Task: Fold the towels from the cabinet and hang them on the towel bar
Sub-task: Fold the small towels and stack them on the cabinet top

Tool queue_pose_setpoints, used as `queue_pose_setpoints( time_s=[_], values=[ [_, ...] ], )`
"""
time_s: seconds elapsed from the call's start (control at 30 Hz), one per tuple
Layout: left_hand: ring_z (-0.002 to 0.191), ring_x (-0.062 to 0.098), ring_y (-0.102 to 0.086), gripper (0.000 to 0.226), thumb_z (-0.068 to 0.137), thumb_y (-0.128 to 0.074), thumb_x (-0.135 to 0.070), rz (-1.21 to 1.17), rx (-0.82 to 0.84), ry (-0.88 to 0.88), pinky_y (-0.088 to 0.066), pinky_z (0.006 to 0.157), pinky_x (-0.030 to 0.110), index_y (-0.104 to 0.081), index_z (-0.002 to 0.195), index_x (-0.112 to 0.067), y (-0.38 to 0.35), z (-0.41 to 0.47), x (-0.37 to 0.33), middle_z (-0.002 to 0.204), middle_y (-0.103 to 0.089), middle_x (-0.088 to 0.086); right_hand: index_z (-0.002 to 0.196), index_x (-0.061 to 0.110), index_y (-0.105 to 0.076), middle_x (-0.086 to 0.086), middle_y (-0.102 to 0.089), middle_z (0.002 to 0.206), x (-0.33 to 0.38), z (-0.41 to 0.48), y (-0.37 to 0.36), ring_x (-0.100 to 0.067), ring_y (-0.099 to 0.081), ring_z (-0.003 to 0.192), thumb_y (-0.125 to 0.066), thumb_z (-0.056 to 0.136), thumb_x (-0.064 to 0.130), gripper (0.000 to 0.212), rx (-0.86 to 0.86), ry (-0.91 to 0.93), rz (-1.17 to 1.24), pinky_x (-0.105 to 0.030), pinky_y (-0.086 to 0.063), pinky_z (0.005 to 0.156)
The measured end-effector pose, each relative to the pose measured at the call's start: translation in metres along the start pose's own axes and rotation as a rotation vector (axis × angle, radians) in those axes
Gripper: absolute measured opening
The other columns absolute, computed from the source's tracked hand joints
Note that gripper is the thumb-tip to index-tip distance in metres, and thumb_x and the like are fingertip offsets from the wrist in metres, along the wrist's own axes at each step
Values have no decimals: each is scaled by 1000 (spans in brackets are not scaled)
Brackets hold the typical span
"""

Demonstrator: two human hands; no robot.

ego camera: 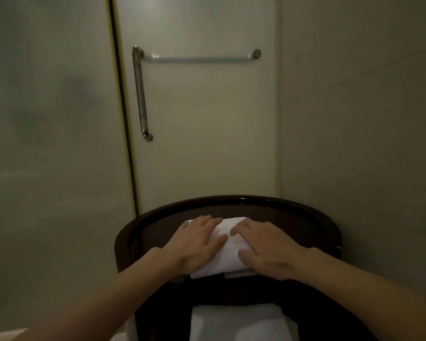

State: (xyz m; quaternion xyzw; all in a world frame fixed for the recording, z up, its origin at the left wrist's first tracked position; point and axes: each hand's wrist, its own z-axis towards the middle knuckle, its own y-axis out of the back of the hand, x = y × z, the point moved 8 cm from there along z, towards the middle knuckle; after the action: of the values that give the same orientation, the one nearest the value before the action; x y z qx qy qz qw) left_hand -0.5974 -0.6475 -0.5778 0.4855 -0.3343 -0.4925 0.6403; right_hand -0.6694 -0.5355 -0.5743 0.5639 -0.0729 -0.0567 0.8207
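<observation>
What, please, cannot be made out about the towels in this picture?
Head view, folded towel: left hand and right hand cover most of it; fold count hidden.
Head view, lower towel: cut off by bottom edge, sides lost in shadow.

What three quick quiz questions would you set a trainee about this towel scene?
1. True or false: the bar is bare.
2. The folded towel lies on: A the bar, B the table, C the floor.
3. Fill in: the left hand and the right hand both lie ____ on the towel.

Key: 1 true; 2 B; 3 flat.
</observation>
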Motion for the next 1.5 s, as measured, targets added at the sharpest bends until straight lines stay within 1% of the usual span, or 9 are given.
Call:
queue_pose_setpoints(
  time_s=[0.13,0.23,0.43,0.63,0.83,0.97,1.13,1.37,1.5],
  values=[
    [146,25,11,55,97,-11,-55,7,244,48,5,115,47,-3,149,-40,-36,14,6,160,7,4,152,19,-18,-3,-23,158,-21,17,-17,-17,-24,143,-23,101,46,58,127,-141,-12,-31,-15,116],
    [146,25,10,56,96,-8,-56,27,275,29,5,116,48,3,148,-39,-47,14,8,160,7,4,154,17,-8,-3,-9,162,-29,17,-39,-17,-10,148,-18,102,46,60,256,-151,-59,-32,-7,117],
    [146,23,6,55,97,-10,-54,24,261,-23,4,115,44,2,148,-38,-49,12,5,160,5,2,153,19,-3,-1,-1,162,-33,15,-52,-16,0,148,-13,101,49,61,262,-151,-64,-31,0,117],
    [146,22,1,54,99,-11,-51,71,275,-43,0,117,45,-2,150,-35,-36,4,-5,160,1,5,153,17,-14,-7,-16,160,-20,7,-36,-21,-16,146,-14,102,47,59,224,-147,-149,-37,-11,118],
    [140,21,-23,52,99,-14,-49,108,-7,-258,-17,113,34,-29,144,-31,3,-38,-37,153,-29,10,126,20,-51,-4,-54,128,28,-22,5,-20,-50,115,-36,96,37,38,39,126,-215,-37,-40,100],
    [132,14,-32,49,98,-14,-51,64,-12,-335,-22,107,26,-33,140,-33,11,-68,-58,144,-38,1,115,20,-55,-4,-55,119,54,-47,8,-20,-52,106,-40,93,35,30,32,243,-210,-37,-43,93],
    [121,6,-37,52,91,-17,-61,46,74,-367,-24,100,20,-29,138,-41,0,-96,-69,135,-39,-10,126,24,-50,-4,-52,124,63,-74,-3,-21,-52,105,-46,94,35,34,114,268,-225,-38,-45,91],
    [121,17,-40,52,93,-27,-60,111,196,-349,-34,102,33,-45,135,-35,-26,-135,-79,139,-36,0,130,26,-50,0,-51,124,70,-115,-27,-20,-50,106,-54,91,38,41,260,280,-212,-36,-44,88],
    [118,14,-40,58,90,-26,-64,108,267,-354,-34,100,30,-45,135,-33,-37,-143,-88,138,-38,-2,133,27,-48,1,-49,129,69,-128,-36,-18,-52,109,-58,90,41,46,341,254,-143,-38,-47,91]
  ],
)
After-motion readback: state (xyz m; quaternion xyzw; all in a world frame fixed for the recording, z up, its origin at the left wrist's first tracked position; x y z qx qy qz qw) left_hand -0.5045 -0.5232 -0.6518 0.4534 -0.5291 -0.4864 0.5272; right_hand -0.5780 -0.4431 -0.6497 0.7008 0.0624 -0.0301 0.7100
